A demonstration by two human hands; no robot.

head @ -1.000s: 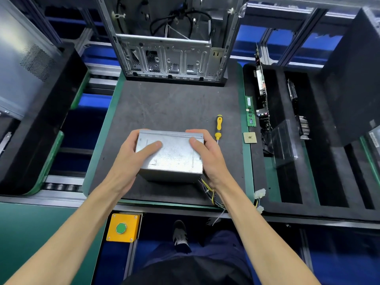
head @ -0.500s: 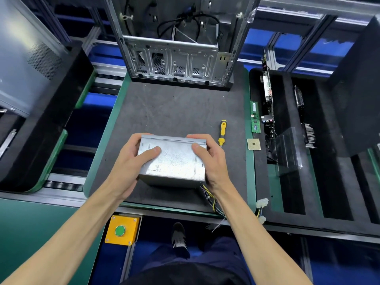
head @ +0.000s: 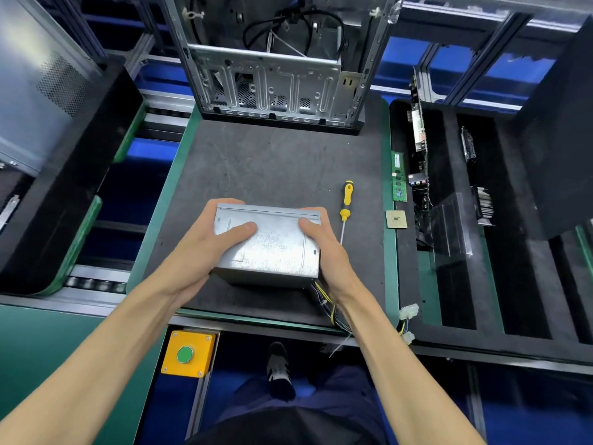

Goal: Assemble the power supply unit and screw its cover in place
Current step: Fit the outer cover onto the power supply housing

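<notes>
Head view: I'm seeing the power supply unit [head: 269, 244], a bare metal box, sitting at the near end of the dark mat [head: 282, 162], both hands clamping it from the sides. The left hand [head: 205, 248] is wrapping the left face, thumb lying flat across the top panel, fingers curling round the far corner. The right hand [head: 324, 248] is mirroring that on the right face, thumb on top, fingers curled over the far right edge. Can't tell whether the box is resting on the mat or lifted just off it. The cable bundle [head: 327, 300] is trailing from the near right corner of the box under the right wrist and over the mat edge, white connectors [head: 408, 311] hanging past it. The yellow screwdriver [head: 346, 203] is lying on the mat just right of the box, not touching either hand. The open computer case [head: 272, 81] is standing at the far end of the mat.
</notes>
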